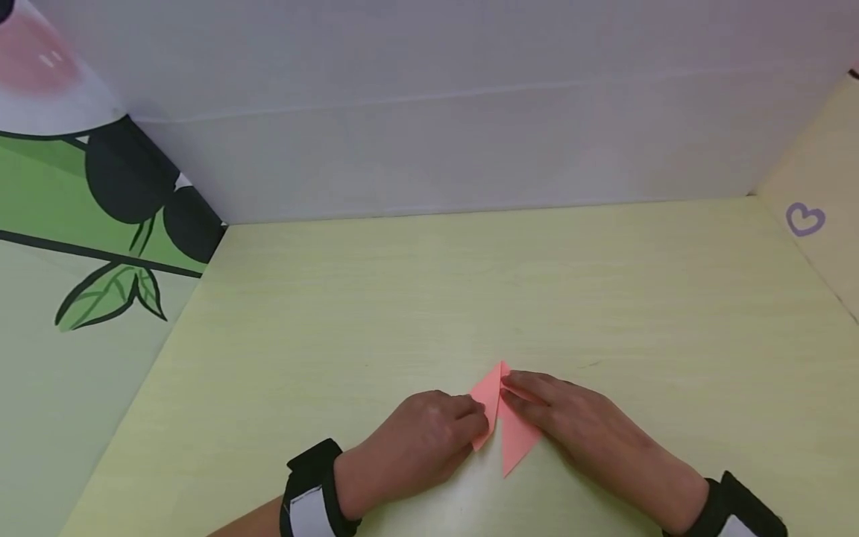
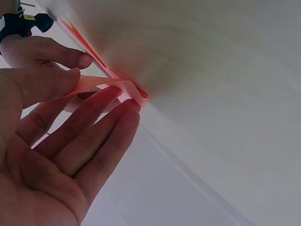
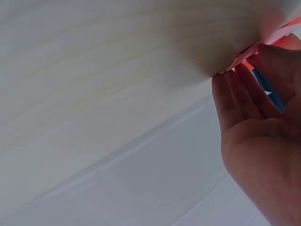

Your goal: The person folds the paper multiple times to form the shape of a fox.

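Observation:
A folded sheet of pink paper [image 1: 515, 440] lies on the table in the head view, its pointed tip facing away and two flaps spreading toward the near side. My left hand [image 1: 429, 432] pinches the left flap between thumb and fingers; in the left wrist view that flap [image 2: 96, 82] is lifted and bent. From the other side, my right hand [image 1: 577, 410] rests with fairly straight fingers on the right half, fingertips near the centre fold. The right wrist view shows these fingertips [image 3: 221, 80] at the table surface beside the paper's edge [image 3: 256, 47].
The pale wood-look table [image 1: 376, 298] extends beyond the hands to a white back panel [image 1: 470, 149]. A painted panel [image 1: 40, 186] with green leaf shapes stands on the left. On the right is a cream panel [image 1: 822, 164] with a purple heart.

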`<state>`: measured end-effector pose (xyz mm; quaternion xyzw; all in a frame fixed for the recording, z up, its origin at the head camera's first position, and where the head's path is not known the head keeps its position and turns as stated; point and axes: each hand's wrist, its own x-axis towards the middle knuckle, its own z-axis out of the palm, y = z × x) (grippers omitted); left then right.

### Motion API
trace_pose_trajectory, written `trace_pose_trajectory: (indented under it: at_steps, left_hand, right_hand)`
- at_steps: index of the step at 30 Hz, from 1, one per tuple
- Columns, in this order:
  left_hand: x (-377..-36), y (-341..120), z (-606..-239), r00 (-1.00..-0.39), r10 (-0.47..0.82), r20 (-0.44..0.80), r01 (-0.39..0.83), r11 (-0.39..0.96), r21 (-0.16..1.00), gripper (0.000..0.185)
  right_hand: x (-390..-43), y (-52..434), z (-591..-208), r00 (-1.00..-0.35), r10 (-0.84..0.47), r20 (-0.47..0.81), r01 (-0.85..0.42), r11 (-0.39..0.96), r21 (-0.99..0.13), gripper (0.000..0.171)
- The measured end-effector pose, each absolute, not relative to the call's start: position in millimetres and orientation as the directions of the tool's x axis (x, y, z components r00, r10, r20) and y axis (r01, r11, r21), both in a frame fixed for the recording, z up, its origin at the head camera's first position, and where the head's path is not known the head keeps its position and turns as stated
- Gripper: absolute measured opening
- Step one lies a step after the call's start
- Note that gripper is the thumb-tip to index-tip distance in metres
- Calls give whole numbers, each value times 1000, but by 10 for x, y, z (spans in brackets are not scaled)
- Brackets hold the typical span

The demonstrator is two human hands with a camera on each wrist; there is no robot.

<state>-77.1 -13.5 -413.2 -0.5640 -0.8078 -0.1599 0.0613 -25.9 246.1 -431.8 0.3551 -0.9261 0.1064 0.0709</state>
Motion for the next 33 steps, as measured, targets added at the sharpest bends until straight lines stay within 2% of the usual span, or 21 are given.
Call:
trace_pose_trajectory:
  at_steps: [6,13,19,33]
  left_hand:
    - [-744,-103,-4134,-351,895,277,936,324,137,21]
    - [-727,-117,-4110,-334,913,233,942,332,49,16]
    - [-712,-96,-4158,-317,915,252,945,326,3,17]
    - [-710,-75,-4141,-442,876,193,897,433,89,15]
  right_hand:
    - [-243,2460,-4302,-754,-627,197,-655,739,-159,65]
    - [-256,2448,-4273,-773,-612,164,-634,740,-224,64]
    - [-255,2436,-4264,-786,-601,144,-617,751,-232,60]
    - [-235,2448,-4257,-779,-604,168,-627,745,-227,66]
